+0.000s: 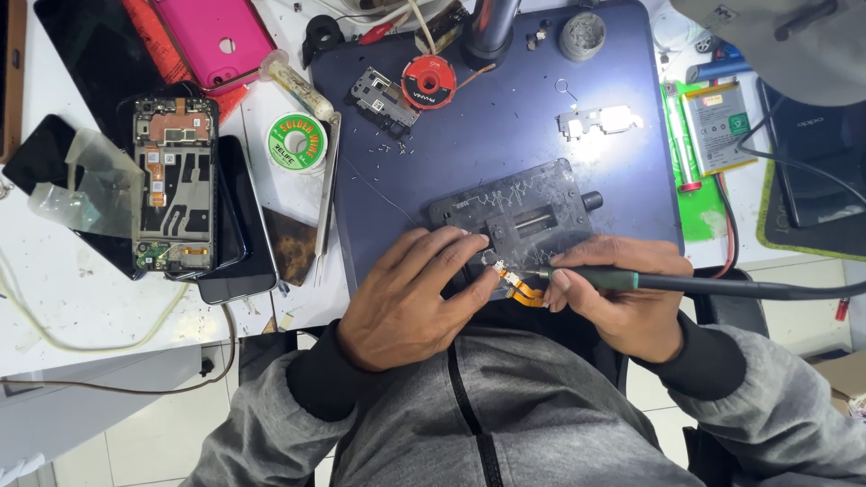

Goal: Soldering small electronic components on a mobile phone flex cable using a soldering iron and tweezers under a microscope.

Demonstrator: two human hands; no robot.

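My left hand (410,293) rests at the near edge of the dark blue work mat (505,117); its fingertips pinch a small orange flex cable with a metal connector (516,286). My right hand (622,293) grips a soldering iron with a green handle (600,279), whose tip touches the flex cable. Just behind both hands lies a black board-holder fixture (519,216).
An opened phone (176,185) and dark phone screens lie at the left, beside a green solder wire spool (297,142). A red wick reel (428,82), small metal shields, a pink case (213,36) and a battery on a green mat (717,126) lie around.
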